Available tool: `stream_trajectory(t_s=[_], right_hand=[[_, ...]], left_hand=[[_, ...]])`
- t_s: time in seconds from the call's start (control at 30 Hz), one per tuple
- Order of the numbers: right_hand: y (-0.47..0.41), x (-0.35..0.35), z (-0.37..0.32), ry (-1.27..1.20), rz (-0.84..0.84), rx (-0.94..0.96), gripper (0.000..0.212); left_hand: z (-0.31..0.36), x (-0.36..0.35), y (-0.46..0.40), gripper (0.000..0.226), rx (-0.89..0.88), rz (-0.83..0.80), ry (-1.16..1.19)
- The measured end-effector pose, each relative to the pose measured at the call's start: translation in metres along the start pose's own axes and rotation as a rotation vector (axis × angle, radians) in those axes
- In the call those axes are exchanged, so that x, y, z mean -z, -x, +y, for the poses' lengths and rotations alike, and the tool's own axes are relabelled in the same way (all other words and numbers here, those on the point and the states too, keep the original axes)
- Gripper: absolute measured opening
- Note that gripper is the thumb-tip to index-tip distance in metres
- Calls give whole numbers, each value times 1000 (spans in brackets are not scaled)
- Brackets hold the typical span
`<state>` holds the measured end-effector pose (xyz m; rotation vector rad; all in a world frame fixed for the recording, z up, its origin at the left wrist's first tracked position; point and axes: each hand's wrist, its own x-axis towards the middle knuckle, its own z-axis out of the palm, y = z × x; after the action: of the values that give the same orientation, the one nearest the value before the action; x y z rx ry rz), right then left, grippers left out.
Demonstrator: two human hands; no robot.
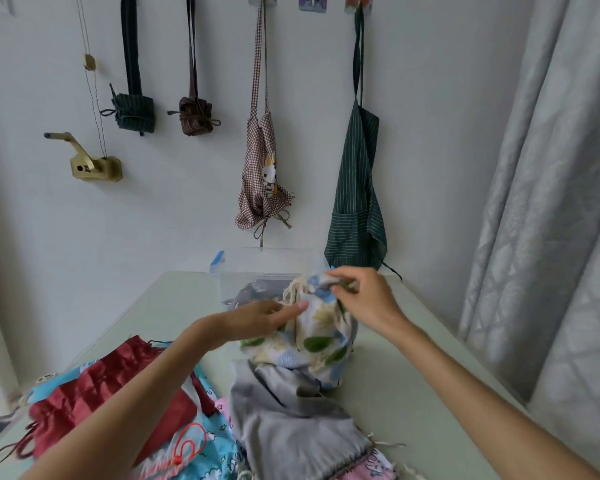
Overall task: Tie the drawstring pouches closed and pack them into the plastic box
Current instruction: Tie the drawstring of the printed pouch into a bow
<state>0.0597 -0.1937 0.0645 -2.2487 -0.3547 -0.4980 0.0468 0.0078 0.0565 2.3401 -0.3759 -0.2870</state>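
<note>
Pale green table spread across the near half of the scene, white wall behind. Heaped at the near left: a dark red pouch over a blue cartoon-print pouch, with a grey pouch just right of them and a bit of pink fabric at the near edge. Set at the far middle of the table: the clear plastic box, blue clips on its rim, something dark inside. Standing just nearer than the box, above the grey pouch: the floral pouch, white with blue and green print, gathered at the top. Right hand pinching the gathered neck. Left hand at the pouch's left side by the cream cord, fingers stretched out and relaxed.
</note>
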Motion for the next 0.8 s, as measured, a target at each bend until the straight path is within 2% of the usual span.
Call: stream_trajectory(t_s=[0.07, 0.13, 0.17, 0.3, 0.43, 0.5, 0.57, 0.7, 0.8], right_hand=[[12, -13, -5, -204, -8, -65, 24], [20, -22, -13, -414, -92, -116, 22], [21, -23, -15, -441, -164, -105, 23], [24, -12, -7, -264, -483, -17, 42], [22, -9, 25, 9, -608, -188, 91], [23, -20, 35, 31, -645, -242, 100], [19, -30, 39, -36, -605, -235, 87], [0, -22, 25, -141, -352, -175, 45], [-10, -5, 12, -179, -304, -171, 28]], left_hand=[[-6, -18, 0, 51, -69, -39, 179], [-14, -34, -5, 38, -160, 33, 346], [-18, -38, -8, 30, -189, 102, 396], [-30, -27, -7, 21, -200, 277, 458], [-19, 3, -7, 25, -137, 318, 471], [-6, 17, -10, 27, -129, 327, 479], [9, 32, -10, 26, -140, 340, 533], [34, 65, -7, 16, -170, 376, 618], [41, 82, -3, 17, -127, 451, 529]])
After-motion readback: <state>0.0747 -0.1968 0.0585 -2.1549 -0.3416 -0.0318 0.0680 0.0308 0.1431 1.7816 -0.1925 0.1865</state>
